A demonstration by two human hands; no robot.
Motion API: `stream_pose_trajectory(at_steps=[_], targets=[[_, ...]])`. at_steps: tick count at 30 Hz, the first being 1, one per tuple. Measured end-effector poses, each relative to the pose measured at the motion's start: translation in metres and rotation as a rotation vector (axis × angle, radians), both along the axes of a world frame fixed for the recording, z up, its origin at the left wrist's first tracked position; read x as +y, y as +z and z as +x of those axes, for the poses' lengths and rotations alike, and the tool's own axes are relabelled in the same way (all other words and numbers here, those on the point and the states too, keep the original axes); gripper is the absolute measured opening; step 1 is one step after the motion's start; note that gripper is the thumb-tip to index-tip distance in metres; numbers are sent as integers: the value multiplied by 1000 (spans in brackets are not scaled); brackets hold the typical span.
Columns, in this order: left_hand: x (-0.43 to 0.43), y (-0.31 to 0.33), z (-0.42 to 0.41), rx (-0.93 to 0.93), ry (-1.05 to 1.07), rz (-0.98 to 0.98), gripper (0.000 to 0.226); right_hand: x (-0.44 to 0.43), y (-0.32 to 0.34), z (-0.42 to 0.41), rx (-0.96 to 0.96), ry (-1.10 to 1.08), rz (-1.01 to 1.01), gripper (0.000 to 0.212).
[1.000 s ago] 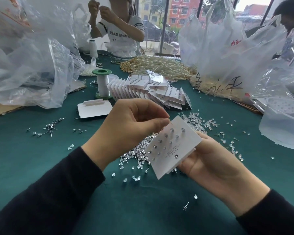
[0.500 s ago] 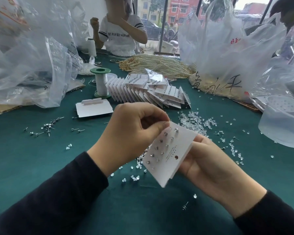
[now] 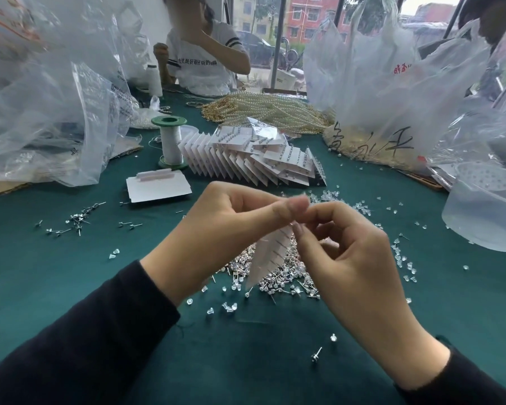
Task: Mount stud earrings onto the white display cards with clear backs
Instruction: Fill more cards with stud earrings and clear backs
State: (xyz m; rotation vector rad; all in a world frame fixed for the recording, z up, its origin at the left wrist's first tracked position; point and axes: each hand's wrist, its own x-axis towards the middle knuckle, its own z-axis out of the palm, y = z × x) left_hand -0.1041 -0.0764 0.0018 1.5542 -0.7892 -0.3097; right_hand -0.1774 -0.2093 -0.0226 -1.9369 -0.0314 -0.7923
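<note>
Between the two hands, raised above the green surface (image 3: 70, 273), a white display card (image 3: 270, 252) hangs almost edge-on, with rows of thin stud posts sticking out of the face that shows. The left hand (image 3: 225, 226) pinches the card's upper edge between thumb and forefinger. The right hand (image 3: 345, 258) has its fingers curled, with thumb and forefinger closed on the same top corner; whether a clear back sits between them is too small to tell.

Directly beneath the card lies a heap of stud earrings (image 3: 287, 280), with clear backs (image 3: 228, 306) scattered around it and one lone stud (image 3: 316, 354) nearer the viewer. More loose studs (image 3: 76, 220) lie well to the left. Farther back a fanned row of filled cards (image 3: 254, 159) leans beside a green-capped spool (image 3: 171, 141), and a few blank cards (image 3: 158, 190) lie flat in front of the spool. Pearl strands (image 3: 269, 112), crumpled plastic bags (image 3: 50, 112) and a translucent tub (image 3: 485, 211) ring the work area.
</note>
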Motion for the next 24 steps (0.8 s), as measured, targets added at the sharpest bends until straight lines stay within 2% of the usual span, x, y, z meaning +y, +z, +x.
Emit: stream_pose_trajectory(at_steps=[2, 5, 8, 15, 17, 20, 22, 24], targets=[[0, -1, 0, 48, 10, -40, 25, 0, 1, 0, -28, -26, -7, 4], [-2, -4, 0, 81, 26, -55, 24, 0, 3, -1, -48, -35, 7, 6], [-2, -4, -1, 87, 25, -60, 22, 1, 3, -1, -80, -71, -70, 3], [-3, -4, -2, 18, 9, 90, 23, 0, 4, -1, -158, -117, -198, 5], [-2, -3, -2, 43, 3, 97, 25, -1, 4, 0, -136, -102, -191, 5], [-1, -5, 1, 131, 100, 88, 22, -10, 8, 1, -112, -78, -100, 3], [-1, -6, 3, 185, 178, 106, 18, -28, 15, 3, -112, -155, -106, 4], [-2, -7, 4, 202, 226, 141, 19, -57, 19, 5, -13, -327, -216, 10]])
